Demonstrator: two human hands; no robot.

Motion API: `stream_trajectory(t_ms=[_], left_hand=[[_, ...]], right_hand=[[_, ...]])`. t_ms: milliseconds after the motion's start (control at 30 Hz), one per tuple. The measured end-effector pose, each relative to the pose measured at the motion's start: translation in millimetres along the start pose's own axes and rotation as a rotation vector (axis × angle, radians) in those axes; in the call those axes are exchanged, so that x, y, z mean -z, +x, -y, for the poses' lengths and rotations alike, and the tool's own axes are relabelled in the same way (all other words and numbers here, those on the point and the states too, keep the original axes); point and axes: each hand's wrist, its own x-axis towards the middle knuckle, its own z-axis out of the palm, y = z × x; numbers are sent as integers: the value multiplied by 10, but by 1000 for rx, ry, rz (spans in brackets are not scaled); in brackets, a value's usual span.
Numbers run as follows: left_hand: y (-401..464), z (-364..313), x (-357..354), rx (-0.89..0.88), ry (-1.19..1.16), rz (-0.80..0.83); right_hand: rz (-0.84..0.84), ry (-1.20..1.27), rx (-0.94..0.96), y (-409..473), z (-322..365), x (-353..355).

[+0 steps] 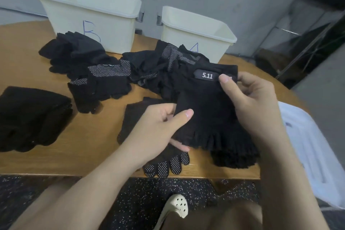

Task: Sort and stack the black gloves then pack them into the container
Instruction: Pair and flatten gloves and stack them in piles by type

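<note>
Matt black knit gloves [211, 110], some studded with pale rubbery-looking grip dots [164, 168], lie on a smooth wood-grain tabletop [87, 151] before two cream bins [89, 15], apparently smooth matt plastic; speckled floor [141, 192] below.

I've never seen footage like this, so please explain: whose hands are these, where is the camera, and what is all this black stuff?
No robot here: a person wears a camera on the head, looking down at their own hands. The left hand and right hand hold a black fingerless glove with a 5.11 label. On the wooden table lie a loose glove pile, a neat stack at the left, and a dotted glove near the edge. Behind stand two cream bins, marked B and A.
</note>
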Motion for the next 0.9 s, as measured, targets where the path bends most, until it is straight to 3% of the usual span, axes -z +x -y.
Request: stream_trajectory(t_ms=[200, 467, 900], left_hand=[[151, -25, -561, 93, -33, 42], [154, 84, -929, 155, 9, 142], [258, 155, -896, 160, 204, 150]], right_hand=[[223, -142, -186, 230, -111, 744], [317, -217, -386, 364, -481, 975], [232, -281, -370, 417, -681, 882]])
